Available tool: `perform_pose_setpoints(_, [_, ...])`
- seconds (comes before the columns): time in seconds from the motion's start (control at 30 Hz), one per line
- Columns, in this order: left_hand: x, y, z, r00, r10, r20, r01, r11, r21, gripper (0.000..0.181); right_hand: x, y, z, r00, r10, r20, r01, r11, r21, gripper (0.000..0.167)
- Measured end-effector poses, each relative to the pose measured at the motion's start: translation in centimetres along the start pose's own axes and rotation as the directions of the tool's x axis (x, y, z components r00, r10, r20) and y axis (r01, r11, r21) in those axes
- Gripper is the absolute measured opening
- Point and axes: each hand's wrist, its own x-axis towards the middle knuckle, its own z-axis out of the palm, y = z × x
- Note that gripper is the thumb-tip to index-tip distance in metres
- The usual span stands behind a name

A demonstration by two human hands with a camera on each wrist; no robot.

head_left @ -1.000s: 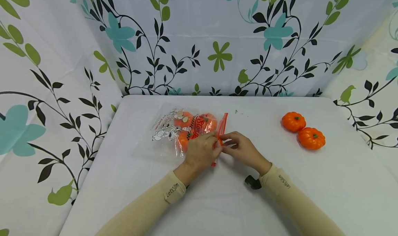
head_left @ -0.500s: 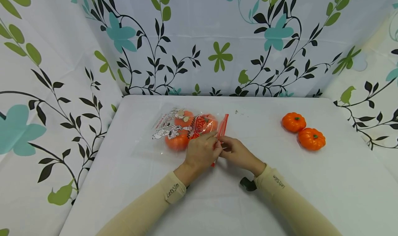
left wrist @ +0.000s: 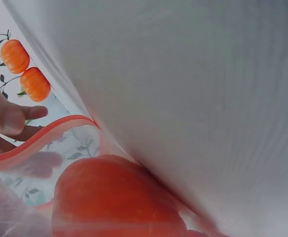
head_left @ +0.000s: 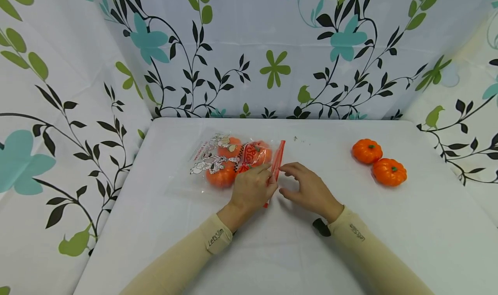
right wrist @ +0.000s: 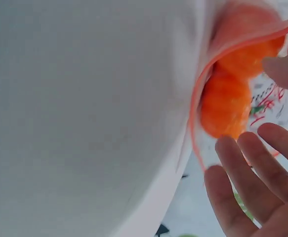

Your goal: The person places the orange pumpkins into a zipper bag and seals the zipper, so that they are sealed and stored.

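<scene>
A clear zip bag (head_left: 202,157) with a red-edged opening (head_left: 278,157) lies on the table, holding several small orange pumpkins (head_left: 221,176). My left hand (head_left: 250,189) grips the bag near its red edge. In the right wrist view the left thumb (right wrist: 284,71) shows at the raised mouth, which gapes, with pumpkins (right wrist: 226,106) visible inside. Just right of the opening is my right hand (head_left: 311,191), its fingers (right wrist: 252,173) spread and holding nothing. One pumpkin (left wrist: 111,197) fills the bottom of the left wrist view, inside the bag.
Two loose orange pumpkins, one (head_left: 367,151) slightly behind the other (head_left: 389,172), sit side by side at the table's right. The white table (head_left: 186,243) meets leaf-patterned cloth (head_left: 249,49) at the back and sides.
My right hand has drawn back slightly to the right from the bag's edge, its fingers loosened. A pumpkin inside the bag shifted left earlier. The left hand stays on the bag.
</scene>
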Motion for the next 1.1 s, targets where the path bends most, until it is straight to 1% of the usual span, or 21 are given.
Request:
perform_pose_setpoints(0.1, [0.0, 0.0, 0.0, 1.0, 0.001, 0.006, -0.001, 1.0, 0.003, 0.01, -0.5, 0.6, -0.5, 0.999, 0.012, -0.039, -0.018, 0.987, -0.158, 0.062])
perform_pose_setpoints(0.2, [0.0, 0.0, 0.0, 1.0, -0.002, 0.015, 0.002, 1.0, 0.006, 0.01, -0.8, 1.6, -1.1, 0.995, -0.014, -0.094, -0.01, 0.968, -0.252, 0.066])
perform_pose_setpoints(0.27, [0.0, 0.1, 0.0, 1.0, -0.004, 0.018, 0.004, 1.0, 0.005, 0.01, -1.0, 2.2, -1.7, 0.99, -0.035, -0.134, -0.007, 0.952, -0.305, 0.068])
perform_pose_setpoints(0.37, [0.0, 0.1, -0.1, 1.0, -0.01, 0.022, 0.011, 1.0, -0.003, 0.009, -1.3, 3.3, -2.8, 0.979, -0.057, -0.195, -0.023, 0.922, -0.386, 0.073])
perform_pose_setpoints(0.47, [0.0, 0.1, -0.1, 1.0, -0.016, 0.027, 0.016, 1.0, -0.007, 0.009, -1.6, 4.3, -4.0, 0.969, -0.057, -0.242, -0.06, 0.89, -0.452, 0.08])
perform_pose_setpoints(0.57, [0.0, 0.1, -0.1, 0.999, -0.021, 0.034, 0.022, 1.0, -0.006, 0.01, -1.9, 5.2, -5.2, 0.96, -0.051, -0.274, -0.096, 0.863, -0.496, 0.087])
perform_pose_setpoints(0.63, [0.0, 0.1, 0.0, 0.999, -0.024, 0.039, 0.024, 1.0, -0.004, 0.011, -2.2, 5.7, -5.9, 0.955, -0.042, -0.293, -0.121, 0.849, -0.515, 0.092])
perform_pose_setpoints(0.77, [0.0, 0.1, 0.0, 0.999, -0.027, 0.044, 0.027, 1.0, -0.002, 0.011, -2.7, 6.8, -7.3, 0.943, 0.017, -0.332, -0.19, 0.847, -0.497, 0.103])
perform_pose_setpoints(0.93, [0.0, 0.1, 0.1, 0.998, -0.031, 0.049, 0.032, 0.999, -0.008, 0.011, -3.6, 8.2, -9.2, 0.925, 0.161, -0.345, -0.309, 0.846, -0.435, 0.123])
perform_pose_setpoints(1.0, [0.0, 0.1, 0.1, 0.998, -0.035, 0.054, 0.036, 0.999, -0.014, 0.011, -4.1, 8.8, -10.0, 0.912, 0.222, -0.346, -0.358, 0.842, -0.404, 0.129])
perform_pose_setpoints(1.1, [0.0, 0.2, 0.0, 0.997, -0.039, 0.064, 0.04, 0.999, -0.018, 0.011, -4.8, 9.8, -11.0, 0.885, 0.308, -0.349, -0.429, 0.83, -0.356, 0.134])
